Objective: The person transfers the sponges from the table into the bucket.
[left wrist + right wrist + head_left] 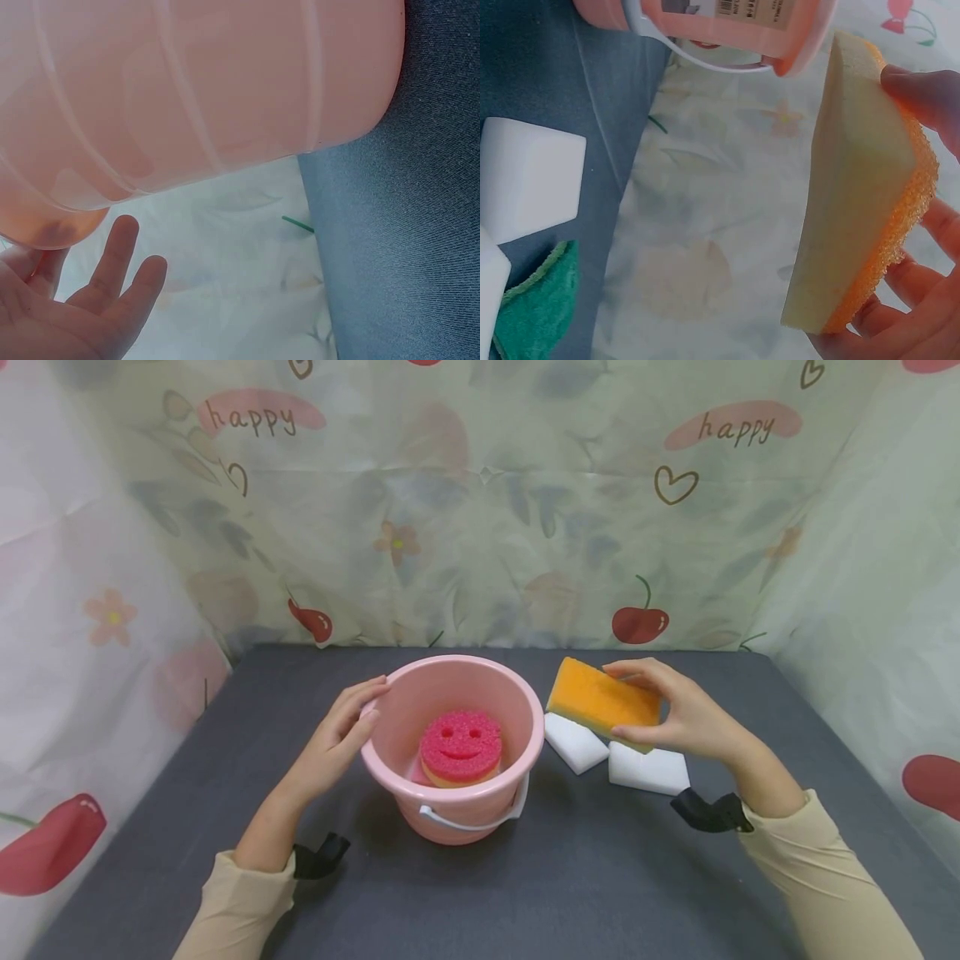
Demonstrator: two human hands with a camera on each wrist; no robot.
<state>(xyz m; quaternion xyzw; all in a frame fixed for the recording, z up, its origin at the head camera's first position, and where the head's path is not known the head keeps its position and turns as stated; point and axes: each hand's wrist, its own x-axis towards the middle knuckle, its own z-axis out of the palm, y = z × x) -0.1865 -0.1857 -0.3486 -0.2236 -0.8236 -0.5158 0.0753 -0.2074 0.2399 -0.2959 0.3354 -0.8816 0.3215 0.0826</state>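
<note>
A pink plastic bucket stands on the dark table, its white handle hanging down in front. My left hand holds the bucket's left rim, two of its fingers sticking out free in the left wrist view. Inside lies a round pink smiley-face sponge with a yellowish underside, over another pink piece mostly hidden. To the right, my right hand grips a rectangular sponge by its edges, thumb opposite fingers. That sponge has a rough orange face and a pale yellow body. It is held up above two white sponge blocks.
The white blocks lie on the dark tabletop right of the bucket. A green fuzzy piece beside them shows only in the right wrist view. A patterned curtain encloses the table's back and sides.
</note>
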